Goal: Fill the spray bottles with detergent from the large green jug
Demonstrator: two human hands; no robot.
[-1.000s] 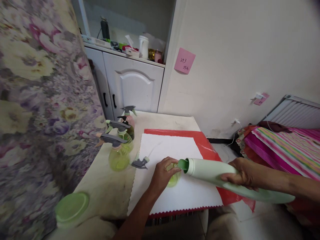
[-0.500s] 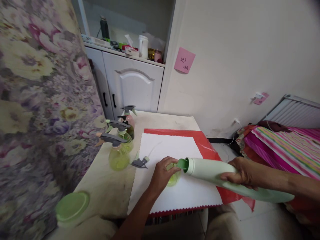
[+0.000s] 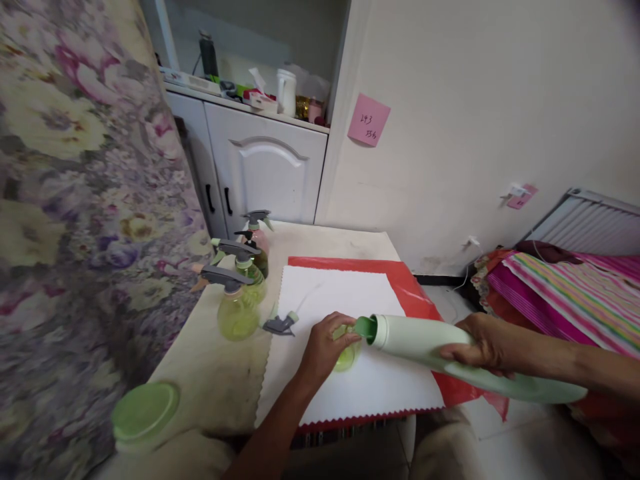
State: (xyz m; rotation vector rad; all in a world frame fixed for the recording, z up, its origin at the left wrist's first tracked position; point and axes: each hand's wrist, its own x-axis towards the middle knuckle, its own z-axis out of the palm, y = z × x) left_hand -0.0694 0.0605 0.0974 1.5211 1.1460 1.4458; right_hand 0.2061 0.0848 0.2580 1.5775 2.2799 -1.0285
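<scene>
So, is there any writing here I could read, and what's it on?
Pink note on the wall: "293", middle digit unsure; its second line is too blurred to read.
Small pink tag: too small to read.
Green bottle, small bottle and spray bottles: no labels show.

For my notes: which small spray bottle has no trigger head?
The yellow-green bottle on the white cloth, under the left hand; the others beside the floral curtain carry trigger heads.

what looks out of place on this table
A grey spray head lies loose on its side at the white cloth's left edge; the spray bottles beside it wear theirs. The left hand grips a small yellow bottle, the right hand a tilted pale green bottle. No spill shows.
</scene>
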